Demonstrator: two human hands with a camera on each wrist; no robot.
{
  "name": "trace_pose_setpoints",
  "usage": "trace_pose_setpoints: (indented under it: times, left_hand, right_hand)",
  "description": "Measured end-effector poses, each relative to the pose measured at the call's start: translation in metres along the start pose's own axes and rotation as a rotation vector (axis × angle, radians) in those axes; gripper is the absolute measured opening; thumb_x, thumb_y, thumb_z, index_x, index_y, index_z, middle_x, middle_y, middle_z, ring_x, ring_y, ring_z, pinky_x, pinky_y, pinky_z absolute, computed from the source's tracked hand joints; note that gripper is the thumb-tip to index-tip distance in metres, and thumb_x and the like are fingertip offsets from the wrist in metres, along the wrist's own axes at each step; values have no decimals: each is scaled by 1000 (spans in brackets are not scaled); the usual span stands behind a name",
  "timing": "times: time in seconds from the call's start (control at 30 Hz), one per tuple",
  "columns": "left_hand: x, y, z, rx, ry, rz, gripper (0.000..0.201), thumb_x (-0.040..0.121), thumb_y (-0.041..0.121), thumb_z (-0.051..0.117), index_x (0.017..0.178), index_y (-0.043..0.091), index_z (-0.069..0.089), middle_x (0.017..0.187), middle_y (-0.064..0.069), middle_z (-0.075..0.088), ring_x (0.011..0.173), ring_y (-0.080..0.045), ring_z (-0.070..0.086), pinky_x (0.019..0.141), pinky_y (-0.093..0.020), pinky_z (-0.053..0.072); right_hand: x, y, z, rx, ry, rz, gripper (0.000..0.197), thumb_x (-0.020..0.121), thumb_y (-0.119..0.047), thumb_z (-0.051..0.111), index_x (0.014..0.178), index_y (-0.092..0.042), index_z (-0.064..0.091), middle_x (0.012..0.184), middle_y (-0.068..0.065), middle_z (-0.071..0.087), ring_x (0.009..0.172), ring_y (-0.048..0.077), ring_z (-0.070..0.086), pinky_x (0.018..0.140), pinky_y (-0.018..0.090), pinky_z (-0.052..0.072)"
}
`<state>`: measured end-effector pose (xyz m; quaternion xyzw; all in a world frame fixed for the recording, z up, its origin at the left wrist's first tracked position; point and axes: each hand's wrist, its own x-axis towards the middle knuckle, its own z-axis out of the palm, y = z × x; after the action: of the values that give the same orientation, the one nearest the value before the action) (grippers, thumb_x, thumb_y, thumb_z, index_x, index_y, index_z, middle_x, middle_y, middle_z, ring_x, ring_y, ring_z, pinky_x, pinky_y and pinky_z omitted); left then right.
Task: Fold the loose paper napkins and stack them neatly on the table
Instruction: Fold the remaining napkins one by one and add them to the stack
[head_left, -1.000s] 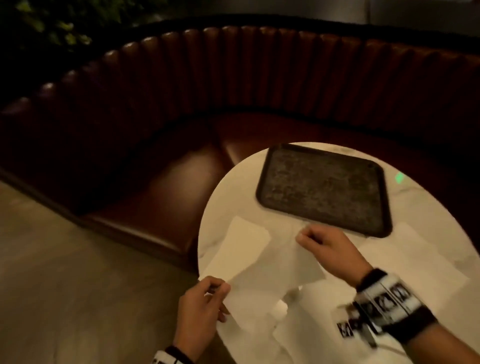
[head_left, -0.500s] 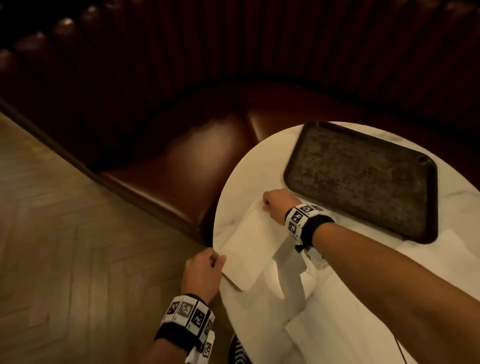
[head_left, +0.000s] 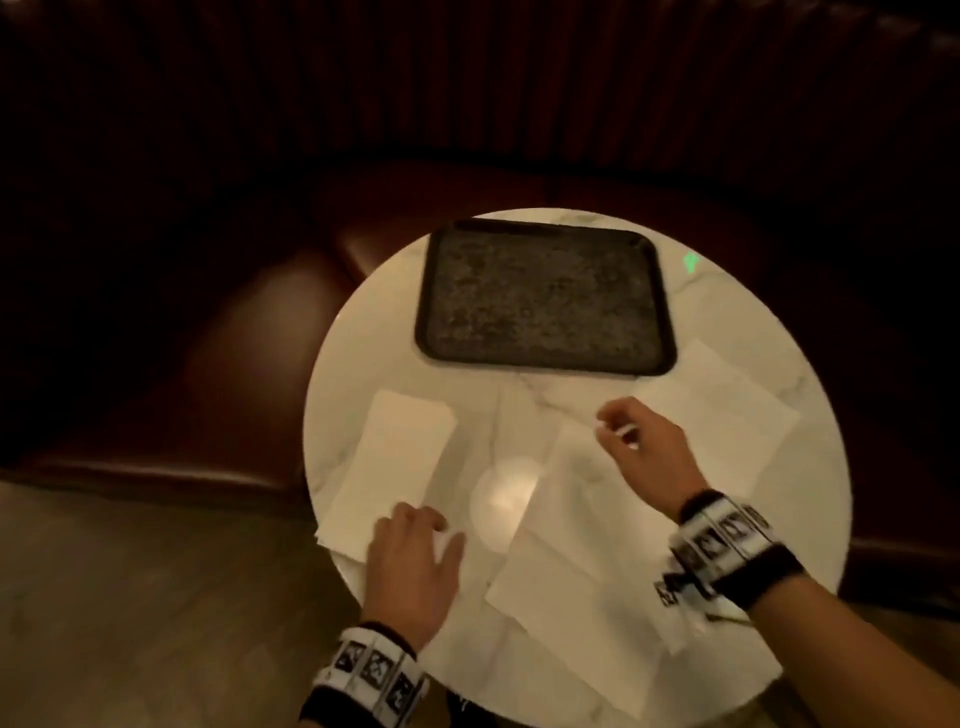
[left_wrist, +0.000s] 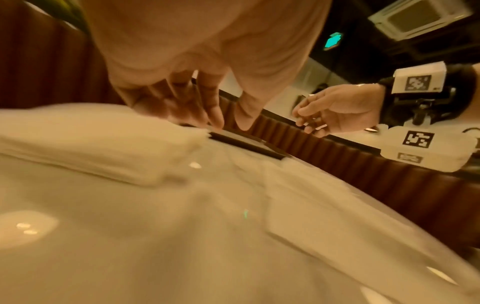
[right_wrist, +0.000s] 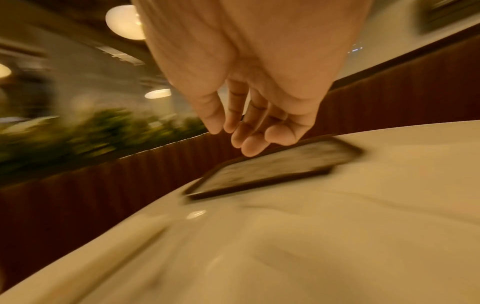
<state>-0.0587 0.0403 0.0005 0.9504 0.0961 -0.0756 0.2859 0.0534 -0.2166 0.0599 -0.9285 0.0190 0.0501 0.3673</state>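
Head view: we see a round white marble table (head_left: 395, 332) with a dark tray (head_left: 545, 296) at its far side. A folded napkin (head_left: 395, 467) lies at the table's left, its near end overhanging the rim; in the left wrist view it reads as a thick layered pad (left_wrist: 103, 142), though blur keeps us from counting layers. An unfolded napkin (head_left: 566, 525) lies flat at centre right, and another loose napkin (head_left: 722, 410) sits just beside the tray's near right corner. More paper near the front edge runs under the right forearm; we cannot separate the sheets there.

Left hand (head_left: 410, 566): fingers straight and relaxed, lying over the near end of the folded napkin. From the wrist camera the fingertips (left_wrist: 215, 119) point down at the pad's far edge; we cannot tell whether they press it or sit just above. Nothing gripped.

Right hand (head_left: 644, 447): above the far corner of the unfolded napkin, fingers loosely curled. The right wrist view shows the fingers (right_wrist: 249, 131) hanging with air beneath, tray behind them, no paper between them. A pale streak at the knuckles in the head view is too blurred to identify.

Both wrist views are heavily motion-smeared; the table surface and the napkin borders merge in the foreground. The booth seat (head_left: 249, 332) behind is nearly lost in the dark.
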Motion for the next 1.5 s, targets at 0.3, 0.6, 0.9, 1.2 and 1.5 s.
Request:
trace_pose_setpoints:
  times: [0.3,0.6,0.9,1.2,1.5]
  left_hand:
    - [-17,63,71,283,-256,-44,69,79,70,51,128,23,37,124,0,38,114,-23,40,92,-39,39]
    - [21,143,99,242,-319,304,61,87,61,48,137,26,39,135,0,37,121,-24,35,99,-41,29]
    - [68,188,138,399,-302,301,71,79,64,58,130,17,43,127,-5,42,116,-30,41,92,-45,35]
    - [85,202,149,349,-397,200,63,71,53,71,121,26,43,123,-1,51,116,-29,44,95,-47,32]
    - [81,187,134,302,-255,371,6,94,30,50,93,24,49,94,6,61,87,-19,59,82,-37,29]
  right_hand:
    - [-207,136,-66,124,239,780,11,88,-15,63,90,-26,60,94,3,66,86,21,63,85,47,54]
    - [-254,117,-11,264,211,789,16,87,-11,64,87,-26,61,84,2,65,79,18,63,76,34,56]
    - [-263,107,-2,277,153,743,18,85,-9,63,82,-27,65,78,6,66,65,6,56,65,15,48]
    - [-259,119,-4,231,117,727,19,84,-13,64,81,-31,64,78,5,68,66,10,60,67,14,49]
    - [-246,133,-12,191,129,667,32,78,-13,67,84,-44,60,77,2,67,73,12,62,65,15,49]
